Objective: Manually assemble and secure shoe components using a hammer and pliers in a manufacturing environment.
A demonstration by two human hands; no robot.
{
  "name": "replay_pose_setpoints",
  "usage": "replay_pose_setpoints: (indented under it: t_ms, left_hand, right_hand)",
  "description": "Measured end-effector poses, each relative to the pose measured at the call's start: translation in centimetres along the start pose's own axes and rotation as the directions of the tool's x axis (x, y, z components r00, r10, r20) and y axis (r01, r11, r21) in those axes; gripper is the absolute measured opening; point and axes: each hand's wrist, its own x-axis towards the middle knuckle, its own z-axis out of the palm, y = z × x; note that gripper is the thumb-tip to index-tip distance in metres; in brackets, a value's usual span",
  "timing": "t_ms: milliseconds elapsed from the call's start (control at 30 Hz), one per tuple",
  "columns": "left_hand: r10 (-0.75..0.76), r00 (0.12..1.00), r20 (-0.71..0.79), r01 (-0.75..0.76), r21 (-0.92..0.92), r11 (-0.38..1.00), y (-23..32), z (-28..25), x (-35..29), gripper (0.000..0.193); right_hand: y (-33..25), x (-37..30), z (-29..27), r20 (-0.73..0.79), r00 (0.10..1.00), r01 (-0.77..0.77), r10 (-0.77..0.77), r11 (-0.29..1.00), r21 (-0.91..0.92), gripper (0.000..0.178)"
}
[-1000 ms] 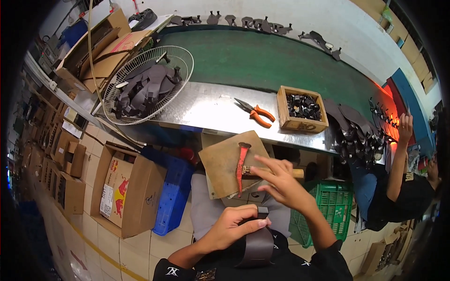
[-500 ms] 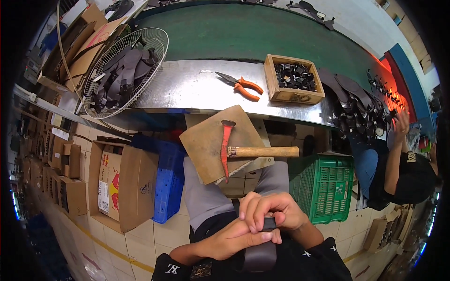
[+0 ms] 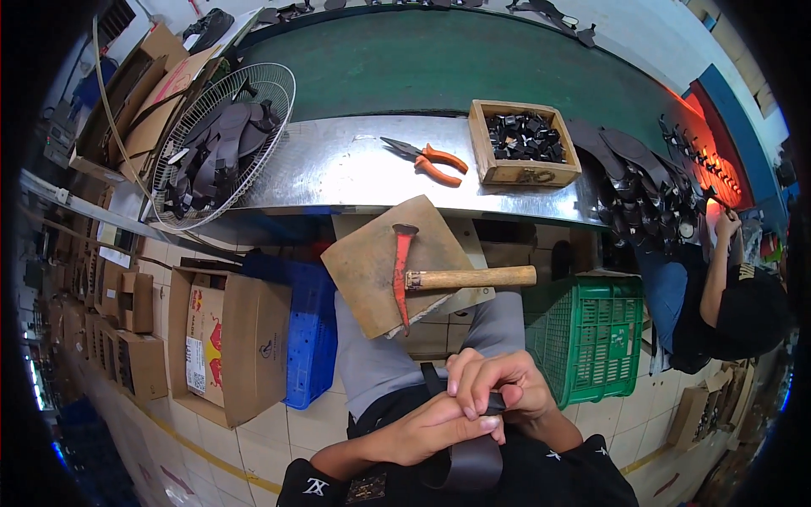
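Close to my body, both hands are together on a dark brown, flat, shoe-sole-like piece [image 3: 475, 463] whose wide end hangs below them. My left hand [image 3: 431, 431] is wrapped round it, thumb on top. With bent fingers, my right hand [image 3: 498, 384] grips a small black piece [image 3: 493, 405] at its upper end; the fingers partly hide this piece. A dark strap shows just above the hands. In front, a hammer [image 3: 469, 277] with a red head and wooden handle rests on a tan board [image 3: 363, 253] over my lap.
Orange-handled pliers [image 3: 427, 160] and a wooden box [image 3: 528, 175] of small black parts lie on the metal bench [image 3: 338, 169]. A wire basket [image 3: 283, 127] of brown pieces stands left. A carton [image 3: 270, 355], blue crate [image 3: 310, 338] and green crate [image 3: 591, 338] flank me. A co-worker [image 3: 743, 313] sits right.
The black piece has tilted and is more covered by my right fingers. A dark strap now shows above my hands. The whole view has shifted slightly.
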Motion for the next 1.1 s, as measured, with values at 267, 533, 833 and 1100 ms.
replay_pose_setpoints:
  t_ms: [267,533,833,1100]
  left_hand:
    - [0.353,0.916,-0.193,-0.256,0.398,0.881,0.6,-4.0,0.3,0.030]
    - [0.951,-0.305,0.050,0.377,0.923,0.073,17.5,-21.0,-12.8,0.052]
    - [0.967,-0.250,0.060,0.242,0.970,0.003,14.1,-10.1,-3.2,0.052]
    - [0.821,0.209,0.531,-0.074,0.846,-0.528,7.1,-4.9,7.4,0.059]
  right_hand:
    - [-2.8,0.9,-0.9,-0.188,0.976,-0.015,-0.114,0.818,-0.575,0.046]
    - [-24.5,-5.7,-14.9,0.112,0.166,-0.756,-0.980,-0.200,-0.624,0.042]
    - [-28.5,-0.4,-18.6,-0.326,0.390,-0.460,-0.861,0.125,-0.879,0.029]
    - [-17.0,2.3,3.9,0.249,0.938,-0.001,0.242,0.719,-0.695,0.063]
